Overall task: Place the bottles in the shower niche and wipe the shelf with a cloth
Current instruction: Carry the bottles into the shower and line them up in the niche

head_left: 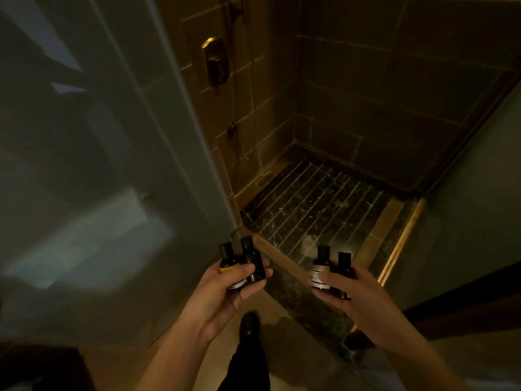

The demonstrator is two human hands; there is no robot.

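— Bottles yet in the niche?
— No. Two in the left hand (225, 280), grip clamped around the left pair (242, 263). Two more (332, 273) clamped in the right hand (355, 292).
— Niche? Cloth?
— Not in sight. Placing and wiping both left to do.

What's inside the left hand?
The left hand grips two small dark bottles with black caps, side by side: one with a yellow band, one plain dark. Fingers and thumb cover their lower bodies, so the rest of the labels and anything else in the palm can't be seen.
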